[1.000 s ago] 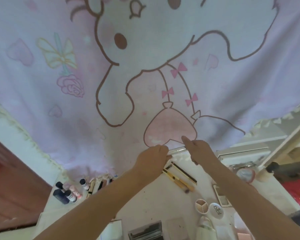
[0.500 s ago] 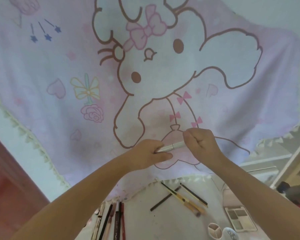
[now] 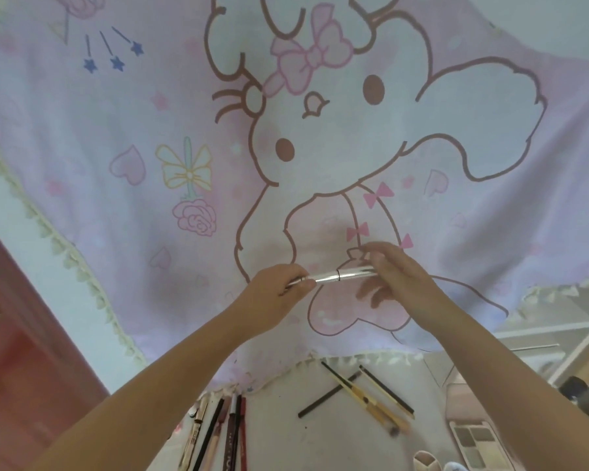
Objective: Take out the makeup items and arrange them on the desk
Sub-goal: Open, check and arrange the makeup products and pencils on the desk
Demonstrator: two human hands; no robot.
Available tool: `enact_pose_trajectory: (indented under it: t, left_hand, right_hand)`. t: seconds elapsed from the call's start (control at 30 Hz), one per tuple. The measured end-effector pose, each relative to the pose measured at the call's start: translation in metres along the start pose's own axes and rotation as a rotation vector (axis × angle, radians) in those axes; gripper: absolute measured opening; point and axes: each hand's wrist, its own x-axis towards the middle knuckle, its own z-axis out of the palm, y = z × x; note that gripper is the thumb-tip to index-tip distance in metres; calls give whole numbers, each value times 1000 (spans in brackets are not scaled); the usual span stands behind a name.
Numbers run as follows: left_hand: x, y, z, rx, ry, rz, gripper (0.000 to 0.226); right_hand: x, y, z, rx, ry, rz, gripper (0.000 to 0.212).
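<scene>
A slim silver makeup pen (image 3: 337, 276) is held level in the air in front of a pink cartoon cloth. My left hand (image 3: 276, 294) pinches its left end. My right hand (image 3: 393, 283) grips its right end with curled fingers. Below on the white desk (image 3: 276, 433) lie a row of pencils and liners (image 3: 218, 433) side by side at the left. Three dark and yellow pencils (image 3: 368, 392) lie crossed at the middle right. An open eyeshadow palette (image 3: 476, 443) sits at the lower right.
A pink cloth with a cartoon rabbit (image 3: 320, 147) hangs behind the desk and fills most of the view. A red-brown wooden door (image 3: 21, 334) stands at the left. A small round compact (image 3: 427, 464) lies at the bottom edge. White furniture (image 3: 558, 334) is at the right.
The view has tilted up. Both hands have risen from the desk with the silver pen, and it is now held level and stretched out between them.
</scene>
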Motion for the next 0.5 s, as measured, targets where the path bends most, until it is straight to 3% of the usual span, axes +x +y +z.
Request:
enact_pose_trajectory:
  t: [0.1,0.3,0.37,0.43,0.5]
  left_hand:
    - [-1,-4,4,68,-37,26,21]
    - [7,-17,-9,196,-70,-18,26]
    - [9,-19,-14,225,-42,-38,27]
    - [8,-20,-18,263,-35,-40,26]
    - [6,-20,-20,287,-32,-56,25]
  right_hand:
    - [10,1,1,-258,-8,-3,39]
    - [25,-2,1,-69,-45,-126,29]
    - [32,-9,6,-113,-87,-22,15]
    - [39,-12,10,-231,-128,52,28]
    - [43,-12,13,-314,-129,12,31]
